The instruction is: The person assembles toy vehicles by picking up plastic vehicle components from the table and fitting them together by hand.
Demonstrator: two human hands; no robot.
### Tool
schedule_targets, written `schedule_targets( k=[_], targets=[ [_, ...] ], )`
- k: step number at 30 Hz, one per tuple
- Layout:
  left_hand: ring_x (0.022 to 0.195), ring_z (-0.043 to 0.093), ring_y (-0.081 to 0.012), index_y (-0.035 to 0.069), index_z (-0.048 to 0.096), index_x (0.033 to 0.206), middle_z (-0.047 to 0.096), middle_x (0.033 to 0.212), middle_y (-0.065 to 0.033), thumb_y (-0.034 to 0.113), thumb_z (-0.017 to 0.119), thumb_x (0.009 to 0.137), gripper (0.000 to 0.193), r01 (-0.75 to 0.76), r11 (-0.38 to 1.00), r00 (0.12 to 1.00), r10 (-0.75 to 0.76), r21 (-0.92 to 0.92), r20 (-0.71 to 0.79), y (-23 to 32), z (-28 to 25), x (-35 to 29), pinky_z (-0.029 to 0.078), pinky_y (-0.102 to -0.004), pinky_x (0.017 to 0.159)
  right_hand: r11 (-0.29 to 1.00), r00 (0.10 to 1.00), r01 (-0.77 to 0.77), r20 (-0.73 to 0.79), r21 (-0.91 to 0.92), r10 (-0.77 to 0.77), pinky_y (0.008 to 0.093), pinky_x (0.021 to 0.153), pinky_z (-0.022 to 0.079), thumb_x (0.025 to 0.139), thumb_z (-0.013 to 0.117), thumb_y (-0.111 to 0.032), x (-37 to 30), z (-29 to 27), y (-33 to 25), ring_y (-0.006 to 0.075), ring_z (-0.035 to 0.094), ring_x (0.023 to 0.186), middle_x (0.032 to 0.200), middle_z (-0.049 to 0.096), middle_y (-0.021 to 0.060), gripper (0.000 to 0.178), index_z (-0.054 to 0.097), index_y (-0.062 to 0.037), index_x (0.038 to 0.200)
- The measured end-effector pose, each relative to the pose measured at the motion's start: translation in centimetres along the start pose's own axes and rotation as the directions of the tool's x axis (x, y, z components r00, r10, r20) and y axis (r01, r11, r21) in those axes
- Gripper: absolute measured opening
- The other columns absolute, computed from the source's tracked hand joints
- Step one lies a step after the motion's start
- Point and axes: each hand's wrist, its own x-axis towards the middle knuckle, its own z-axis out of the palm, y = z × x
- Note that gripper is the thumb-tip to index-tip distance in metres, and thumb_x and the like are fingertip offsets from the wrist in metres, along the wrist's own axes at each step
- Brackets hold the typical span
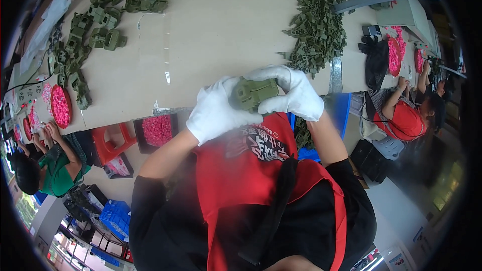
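Both hands in white gloves, brought together at the near edge of the bench (226, 35). Left hand (217, 111) cupped round the left side of a green plastic part (252, 93), fingers curled against it. Right hand (292, 92) arched over the top and right side of the same part, fingertips pressing down on it. Part clamped between the two hands, held just above the bench edge and close over a red apron (251, 170) with a black strap.

Beyond the right hand, near it on the bench: a loose heap of small green pieces (316, 32), spreading away toward the far edge. Just right of that hand, a blue bin (337, 110) below the bench edge, with more green pieces showing in it. Beyond the left hand and well off to the left: a row of larger green assembled parts (83, 45), running along the bench in a curve. Below the left hand, under the bench edge: a dark tray of pink pieces (157, 129), with a red stool (111, 143) beside it.

Far left of the hands: another person in green, hands near a round red dish of pink pieces (61, 106). Far right: another person in red (405, 120), reaching toward red dishes of pink pieces (394, 56).
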Motion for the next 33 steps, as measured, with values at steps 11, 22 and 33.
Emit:
schedule_targets(
  k=[11, 22, 33],
  targets=[
    [0.105, 0.060, -0.0339, 0.004, 0.051, 0.124, 0.060, 0.114, -0.0186, 0.044, 0.079, 0.062, 0.079, 0.036, 0.998, 0.999, -0.036, 0.056, -0.001, -1.7, -0.6, 1.0, 0.048, -0.0418, 0.091, 0.978, 0.968, -0.188, -0.150, 0.091, 0.200, 0.0306, 0.087, 0.052, 0.069, 0.073, 0.009, 0.6, -0.8, 1.1, 0.0169, 0.063, 0.098, 0.108, 0.067, 0.0118, 0.044, 0.063, 0.0035, 0.111],
    [0.111, 0.057, -0.0231, -0.003, 0.042, 0.135, 0.058, 0.122, -0.0177, 0.011, 0.079, 0.069, 0.077, 0.133, 0.789, 0.969, -0.229, -0.600, -0.087, -4.9, 0.2, -0.5, 0.046, -0.0313, 0.096, 0.753, 0.919, -0.114, -0.356, -0.648, -0.167, 0.0299, 0.085, 0.051, 0.071, 0.077, -0.018, -0.6, -3.4, 2.3, 0.0206, 0.060, 0.107, 0.124, 0.058, 0.0170, 0.052, 0.061, -0.0029, 0.119],
    [0.103, 0.060, -0.0163, -0.005, 0.049, 0.130, 0.064, 0.111, -0.0116, 0.009, 0.078, 0.069, 0.069, 0.105, 0.781, 0.991, -0.132, -0.616, 0.001, -4.7, 1.4, -1.0, 0.047, -0.0307, 0.092, 0.723, 0.992, 0.051, 0.119, -0.689, 0.044, 0.0368, 0.090, 0.049, 0.077, 0.070, -0.028, 2.7, 3.4, 0.7, 0.0309, 0.064, 0.102, 0.113, 0.064, 0.0181, 0.057, 0.055, -0.0065, 0.127]
  ],
)
